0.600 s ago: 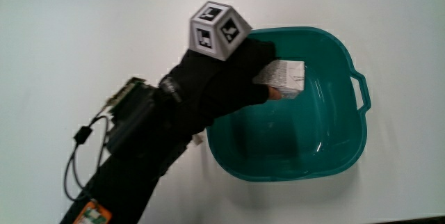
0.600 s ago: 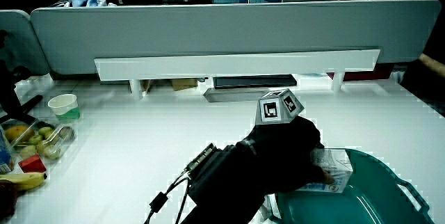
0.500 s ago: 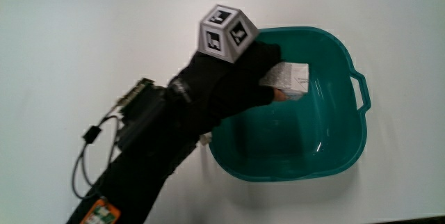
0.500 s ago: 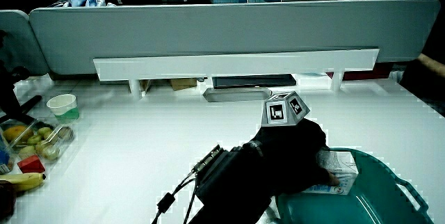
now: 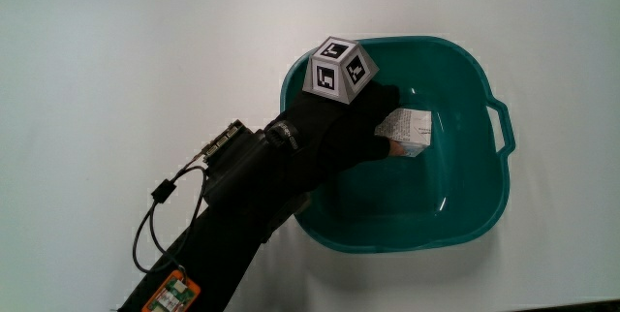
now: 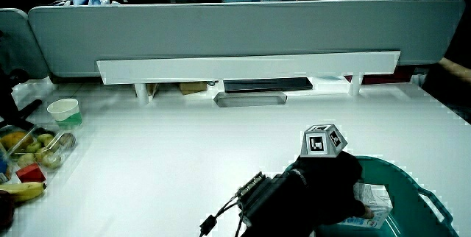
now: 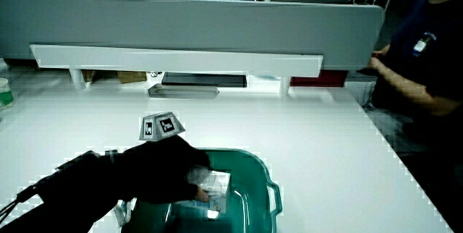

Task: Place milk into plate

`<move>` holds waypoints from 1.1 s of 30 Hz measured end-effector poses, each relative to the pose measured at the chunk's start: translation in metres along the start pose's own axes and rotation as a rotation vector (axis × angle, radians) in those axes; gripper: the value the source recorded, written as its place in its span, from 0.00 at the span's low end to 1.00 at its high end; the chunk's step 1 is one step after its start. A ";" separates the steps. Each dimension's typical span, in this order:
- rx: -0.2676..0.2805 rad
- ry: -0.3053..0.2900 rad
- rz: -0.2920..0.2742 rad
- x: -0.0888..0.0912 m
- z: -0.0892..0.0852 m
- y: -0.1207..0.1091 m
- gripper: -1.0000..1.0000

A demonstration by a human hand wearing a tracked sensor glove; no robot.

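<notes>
- Main view: overhead, looking straight down at close range on the white surface [image 5: 116,50] and teal basin [image 5: 480,205].
- Both side views: low, looking forward across the surface toward the grey partition [image 6: 235,34], sharing the basin [image 7: 253,164] and partition [image 7: 195,19].

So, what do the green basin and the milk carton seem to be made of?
The basin: probably moulded plastic, glossy teal, with highlights on its inner wall and a moulded handle. The milk carton: likely printed paperboard, matte, with sharp folded edges; the hand grips it.
</notes>
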 end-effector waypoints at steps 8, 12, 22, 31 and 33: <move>-0.020 -0.023 0.010 -0.006 -0.007 0.005 0.50; -0.030 -0.024 0.017 -0.008 -0.008 0.006 0.50; -0.035 -0.029 0.020 -0.010 -0.013 0.007 0.39; -0.003 -0.070 0.008 -0.003 -0.004 -0.011 0.18; -0.003 -0.057 -0.006 0.003 0.002 -0.022 0.14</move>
